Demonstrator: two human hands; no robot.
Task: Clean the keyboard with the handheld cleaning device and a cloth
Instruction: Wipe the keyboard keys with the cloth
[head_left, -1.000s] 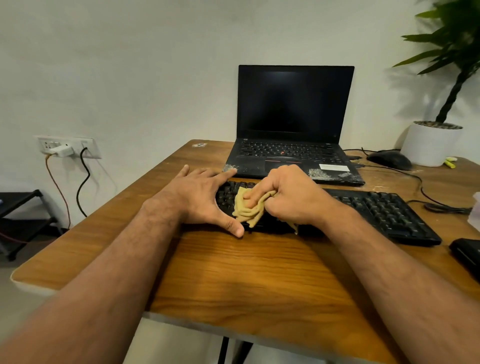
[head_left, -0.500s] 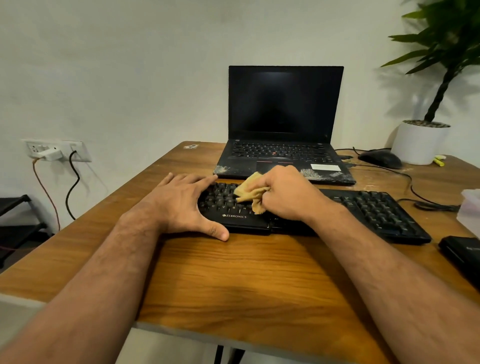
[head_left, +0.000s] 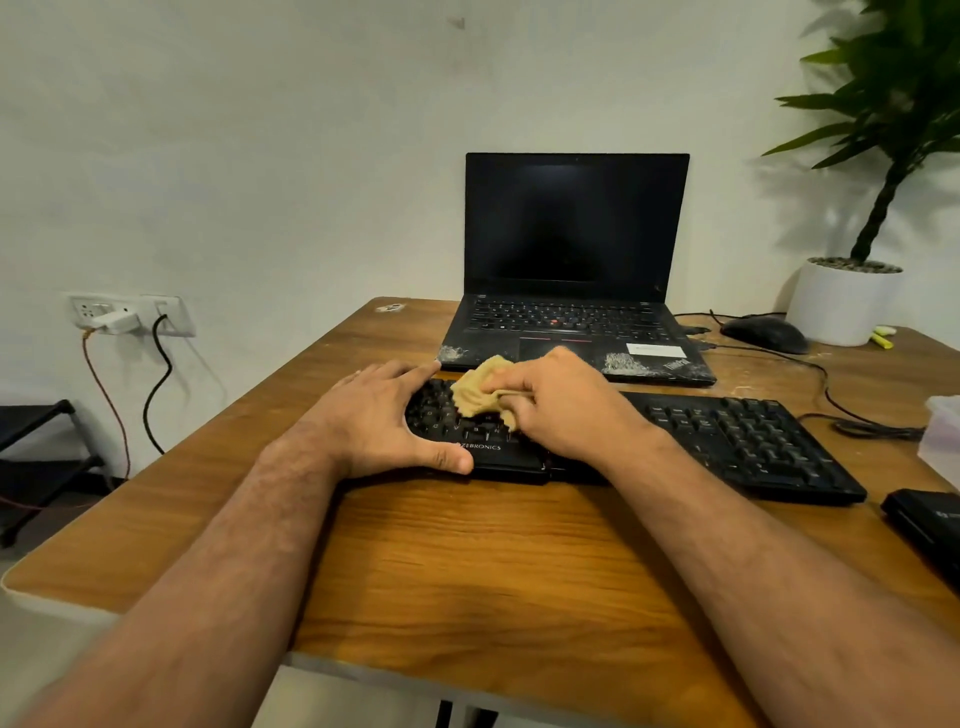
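Cloth (head_left: 480, 392): bunched in right hand (head_left: 566, 405), seemingly pressed on Zebronics keyboard (head_left: 727, 436).
Left hand (head_left: 384, 415): fingers spread flat, bracing keyboard's left end.

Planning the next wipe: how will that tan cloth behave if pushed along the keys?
The cloth looks floppy: it is bunched and creased in the right hand, so it would likely fold, not slide flat. It probably weighs little. The left hand rests on the keyboard, likely steadying it.

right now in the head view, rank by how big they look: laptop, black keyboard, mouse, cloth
1. laptop
2. keyboard, partly hidden by both hands
3. and 4. mouse and cloth: they look alike; the cloth is bunched in the right hand and nearer the camera, so I won't rank them.
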